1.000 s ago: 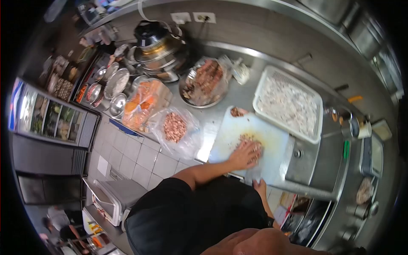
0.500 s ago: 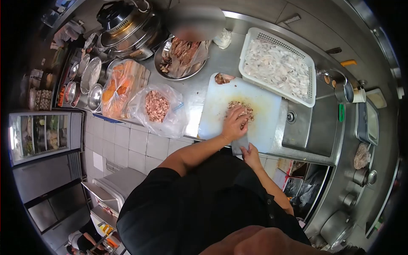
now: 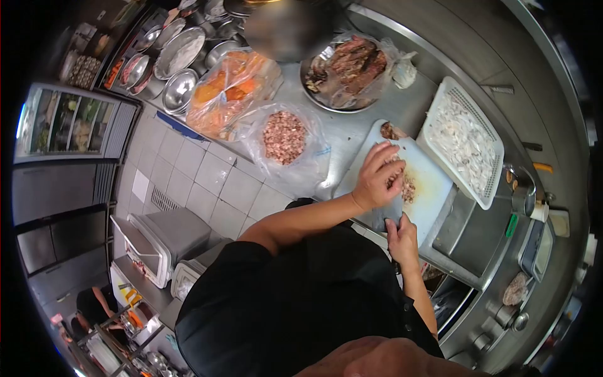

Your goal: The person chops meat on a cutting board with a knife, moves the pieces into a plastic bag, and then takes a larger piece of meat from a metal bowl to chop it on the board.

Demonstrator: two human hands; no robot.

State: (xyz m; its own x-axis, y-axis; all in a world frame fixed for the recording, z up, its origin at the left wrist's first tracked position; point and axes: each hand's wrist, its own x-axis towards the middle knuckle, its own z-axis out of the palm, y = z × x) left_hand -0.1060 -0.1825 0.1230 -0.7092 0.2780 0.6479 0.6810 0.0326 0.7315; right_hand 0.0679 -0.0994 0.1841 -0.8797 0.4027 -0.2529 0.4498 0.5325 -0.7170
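A broad cleaver (image 3: 387, 213) is gripped by its handle in my right hand (image 3: 402, 239), its blade over the near-left part of the white cutting board (image 3: 430, 213). Spread over the chopped meat (image 3: 408, 188) and the blade is my left hand (image 3: 378, 176), fingers bent and apart; meat shows between the fingers and the blade. A larger meat piece (image 3: 391, 131) lies at the board's far corner. Left of the board, an open plastic bag holds diced meat (image 3: 284, 135).
Beyond the board stand a metal bowl of dark meat (image 3: 355, 69) and a white basket of pale strips (image 3: 465, 141). A sink (image 3: 471, 242) is at right, bagged orange pieces (image 3: 229, 94) at left. Another person (image 3: 94, 305) is at lower left.
The view has turned, shifting the counter rightward. My left hand has lifted from the meat pile toward the blade and board's left side, its fingers wider apart. Some meat has moved with the cleaver.
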